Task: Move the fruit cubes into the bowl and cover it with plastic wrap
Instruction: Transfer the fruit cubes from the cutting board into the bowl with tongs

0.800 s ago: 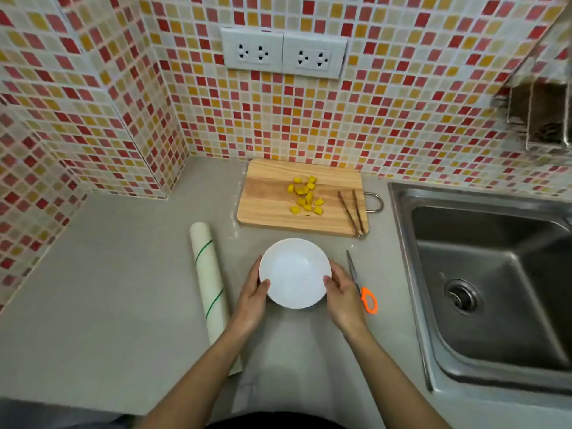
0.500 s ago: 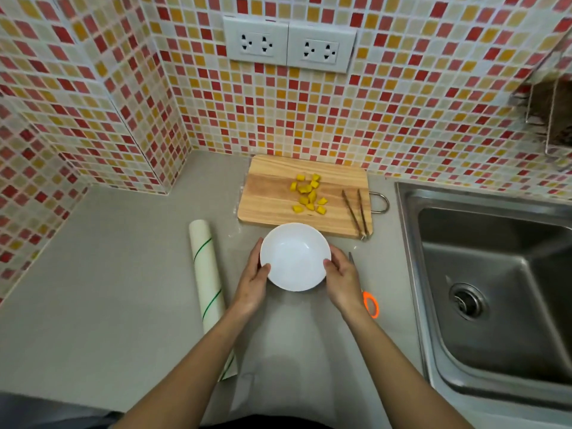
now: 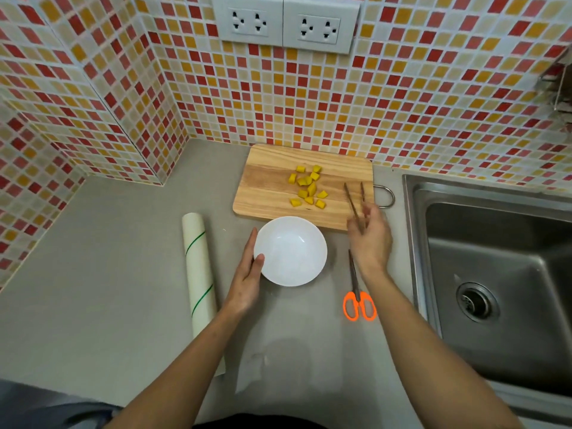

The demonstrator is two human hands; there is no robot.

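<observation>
grey desk (image 3: 108,258) with a steel sink (image 3: 495,274) set in it, well to the right of the white bowl (image 3: 291,252), which serves as landmark throughout. wooden chopping board (image 3: 278,187) lies just behind the bowl, its near edge touching or nearly touching the bowl's rim; a wire hanging loop projects from its right end. roll of plastic wrap (image 3: 198,274), with green lines across it, lies lengthwise left of the bowl, apart from it. left hand (image 3: 247,277), open and flat-fingered, rests against the bowl's left wall, thumb on the rim. right hand (image 3: 370,239), right of the bowl and over the board's near right corner, has its fingers loosely curled at the near ends of the chopsticks (image 3: 354,202); whether they are already pinched cannot be told. orange-handled scissors (image 3: 359,300) lie right of the bowl, blades pointing toward the board. yellow fruit cubes (image 3: 308,187) sit scattered on the board behind the bowl; the bowl is empty.

step judged in hand: taking up the chopsticks. advice: grip both sticks near their thick ends, align the tips, keep the left hand bracing the bowl, lift cubes singly with light pressure since soft fruit may slip or crush.

no brand, label or legible writing appears on any item.
</observation>
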